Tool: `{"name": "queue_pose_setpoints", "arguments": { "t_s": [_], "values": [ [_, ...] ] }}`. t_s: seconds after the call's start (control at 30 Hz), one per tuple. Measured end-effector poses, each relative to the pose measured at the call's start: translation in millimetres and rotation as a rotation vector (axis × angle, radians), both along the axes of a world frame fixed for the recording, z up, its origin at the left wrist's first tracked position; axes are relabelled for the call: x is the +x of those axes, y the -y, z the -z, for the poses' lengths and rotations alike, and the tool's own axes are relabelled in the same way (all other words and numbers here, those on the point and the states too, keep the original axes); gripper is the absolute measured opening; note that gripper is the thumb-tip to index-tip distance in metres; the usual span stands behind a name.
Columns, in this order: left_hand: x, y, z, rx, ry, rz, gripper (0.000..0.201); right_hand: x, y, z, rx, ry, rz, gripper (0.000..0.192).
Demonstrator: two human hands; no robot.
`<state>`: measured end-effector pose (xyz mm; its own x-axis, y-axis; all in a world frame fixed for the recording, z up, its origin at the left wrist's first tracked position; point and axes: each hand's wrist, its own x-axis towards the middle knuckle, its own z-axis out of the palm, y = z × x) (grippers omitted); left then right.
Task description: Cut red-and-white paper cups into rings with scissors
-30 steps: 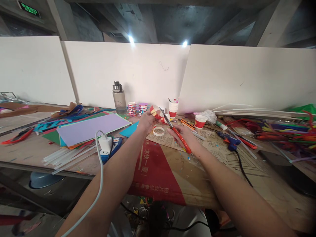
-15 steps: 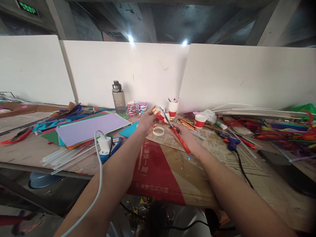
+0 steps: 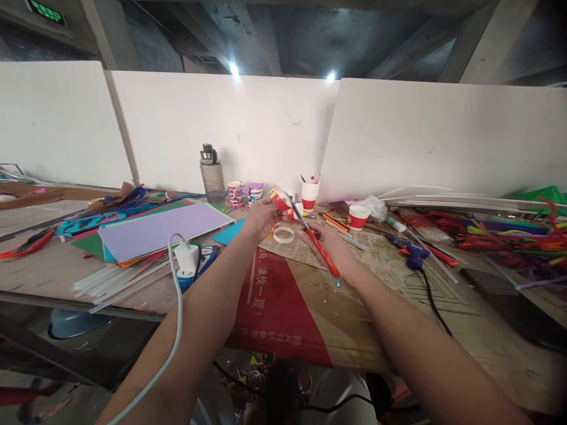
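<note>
The left hand (image 3: 262, 216) is closed around a small red-and-white paper cup (image 3: 280, 199), gripping it by its lower part and holding it tilted above the table, rim turned toward the right hand. The right hand (image 3: 328, 242) is wrapped around the red handles of a pair of scissors (image 3: 313, 238); the blades point up and away from that hand toward the cup, with the tips right at the cup's rim. Whether the blades are biting into the paper or only touching it cannot be told.

Just below and between the two hands, a ring of white tape (image 3: 283, 234) lies flat on the cardboard-covered table (image 3: 310, 313). Beyond the cup stands a stack of the same paper cups (image 3: 310, 195) with tools in it, and another single cup (image 3: 358, 216) sits past the right hand. Farther right of the right hand lies a blue glue gun (image 3: 410, 255). To the left of the left hand are a sheet of lilac paper (image 3: 163, 228), a white charger plug (image 3: 186, 257) and, behind, a water bottle (image 3: 211, 175).
</note>
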<state>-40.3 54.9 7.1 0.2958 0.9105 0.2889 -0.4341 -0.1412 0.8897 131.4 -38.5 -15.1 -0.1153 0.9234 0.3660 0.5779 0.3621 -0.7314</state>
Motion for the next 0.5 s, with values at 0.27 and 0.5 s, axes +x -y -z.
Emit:
{"name": "queue_pose_setpoints", "arguments": {
  "t_s": [0.27, 0.5],
  "values": [
    [0.0, 2.9, -4.2, -0.026, -0.007, 0.000, 0.026, -2.6, 4.1, -4.3, -0.044, -0.032, -0.006, 0.043],
    [-0.5, 3.9, -5.4, -0.017, 0.024, -0.085, 0.030, -3.0, 5.1, -3.8, -0.005, 0.007, -0.002, 0.039]
  ]
}}
